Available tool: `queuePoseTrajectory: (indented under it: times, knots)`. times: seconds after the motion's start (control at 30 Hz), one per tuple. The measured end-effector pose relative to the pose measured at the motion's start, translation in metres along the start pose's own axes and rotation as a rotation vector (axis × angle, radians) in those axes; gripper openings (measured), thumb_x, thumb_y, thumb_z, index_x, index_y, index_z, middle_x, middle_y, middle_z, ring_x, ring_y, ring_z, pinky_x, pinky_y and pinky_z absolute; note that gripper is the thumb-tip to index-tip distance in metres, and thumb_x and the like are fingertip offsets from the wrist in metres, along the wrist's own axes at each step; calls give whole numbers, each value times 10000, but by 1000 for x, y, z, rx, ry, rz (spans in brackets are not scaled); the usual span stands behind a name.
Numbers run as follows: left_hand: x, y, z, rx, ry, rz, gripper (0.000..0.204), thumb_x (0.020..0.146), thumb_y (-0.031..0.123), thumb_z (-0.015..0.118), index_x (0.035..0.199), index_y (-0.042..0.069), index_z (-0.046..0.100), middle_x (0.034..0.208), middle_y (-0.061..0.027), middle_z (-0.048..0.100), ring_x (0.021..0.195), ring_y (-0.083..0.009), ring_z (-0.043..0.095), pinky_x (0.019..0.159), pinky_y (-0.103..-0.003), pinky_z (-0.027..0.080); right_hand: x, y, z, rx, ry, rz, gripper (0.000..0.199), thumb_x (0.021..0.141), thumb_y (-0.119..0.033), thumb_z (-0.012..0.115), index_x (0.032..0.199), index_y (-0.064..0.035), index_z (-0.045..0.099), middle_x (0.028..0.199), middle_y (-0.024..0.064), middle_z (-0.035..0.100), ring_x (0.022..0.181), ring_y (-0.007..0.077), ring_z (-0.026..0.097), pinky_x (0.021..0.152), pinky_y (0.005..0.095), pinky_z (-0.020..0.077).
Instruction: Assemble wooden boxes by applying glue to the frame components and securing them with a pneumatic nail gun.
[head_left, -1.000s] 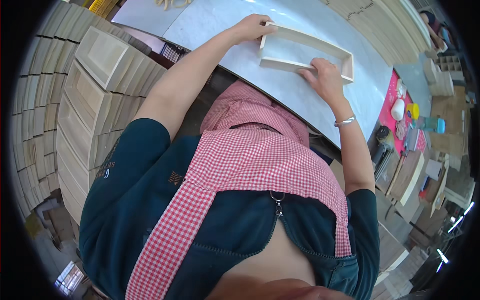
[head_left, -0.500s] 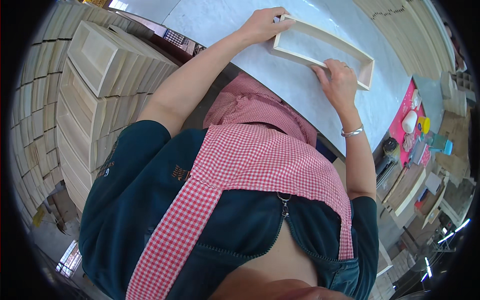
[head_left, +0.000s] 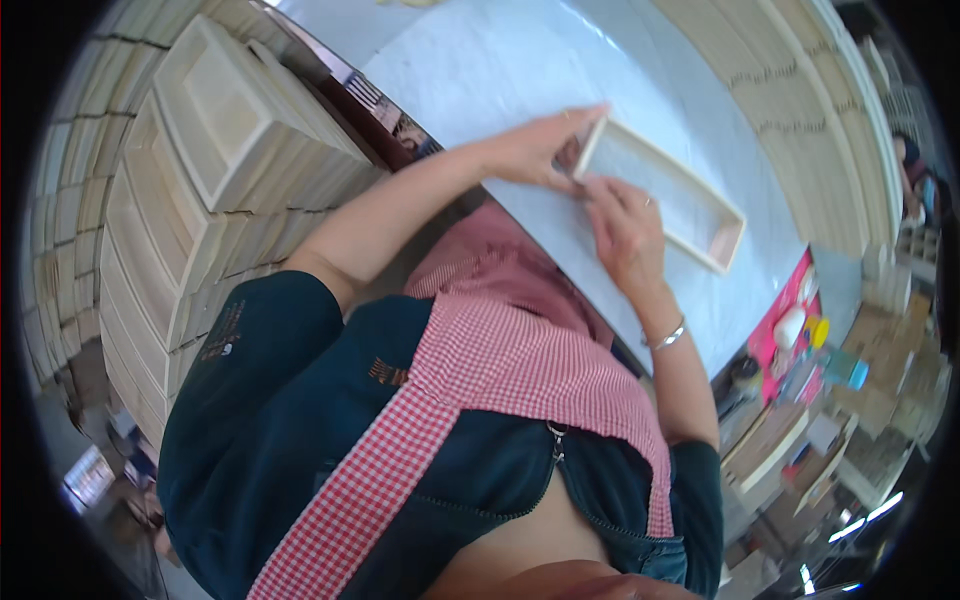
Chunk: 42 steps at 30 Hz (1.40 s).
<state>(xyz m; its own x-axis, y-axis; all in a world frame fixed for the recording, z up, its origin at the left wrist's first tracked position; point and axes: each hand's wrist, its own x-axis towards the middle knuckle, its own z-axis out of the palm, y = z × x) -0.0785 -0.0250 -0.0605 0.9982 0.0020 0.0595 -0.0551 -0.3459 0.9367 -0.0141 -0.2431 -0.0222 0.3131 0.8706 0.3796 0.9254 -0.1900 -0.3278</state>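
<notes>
Both hands, left hand [head_left: 535, 150] and right hand [head_left: 622, 225], seemingly pinch the wooden tray's [head_left: 668, 198] near end, grip closed

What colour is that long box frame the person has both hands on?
Pale, unpainted wood colour. The long box frame lies on the whitish worktop; the head view shows it.

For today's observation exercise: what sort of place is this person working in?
Probably a small woodcraft workshop: stacks of unfinished wooden boxes beside a pale worktable, and both hands on a shallow wooden tray.

One head-worn fisheye looks steeply down (close) at the worktable [head_left: 480, 70].
</notes>
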Motion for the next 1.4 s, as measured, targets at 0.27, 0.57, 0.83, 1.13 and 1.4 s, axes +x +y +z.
queuePoseTrajectory:
  times: [0.27, 0.57, 0.83, 1.13, 1.4]
  knots:
    - [-6, -6, 4, -118, 48, 94, 1072, 716, 37, 814, 1582, 20, 181, 1150, -170, 586, 846, -225, 569, 766, -317, 507, 15, -4, 3, 181, -80, -6, 395, 800, 55, 654, 1177, -53, 704, 1084, 97, 642, 901, 263, 600, 808, 349, 505]
    - [-4, -10, -5, -300, -126, -49, 894, 727, 35, 765, 1484, -23, 294, 1242, -199, 567, 971, -317, 590, 839, -374, 506, 133, 11, 6, 199, 17, -148, 449, 792, -47, 738, 1231, -39, 649, 1197, 133, 645, 1013, 308, 620, 909, 380, 500]
    - [-8, -15, 15, 66, 80, 141, 1010, 725, 84, 777, 1547, -22, 199, 1493, -244, 416, 1213, -421, 522, 1028, -404, 452, 417, 49, 149, -38, 41, -156, 675, 887, -386, 669, 1447, -57, 486, 1375, 184, 571, 1209, 388, 577, 1014, 440, 474]
    - [-5, 8, -4, -111, -62, -116, 1104, 656, 26, 811, 1558, -10, 177, 1504, -247, 403, 1209, -430, 518, 1046, -407, 447, 486, 77, 192, -31, -181, 16, 476, 808, -189, 643, 1271, -101, 574, 1154, 254, 633, 969, 434, 657, 798, 500, 558]
    - [-7, -12, 7, 11, 11, 30, 1095, 691, 75, 804, 1571, 7, 154, 1546, -239, 359, 1195, -432, 532, 1053, -397, 456, 419, 52, 101, 155, 208, -52, 516, 767, -205, 723, 1255, -103, 589, 1102, 173, 620, 951, 384, 628, 827, 450, 532]
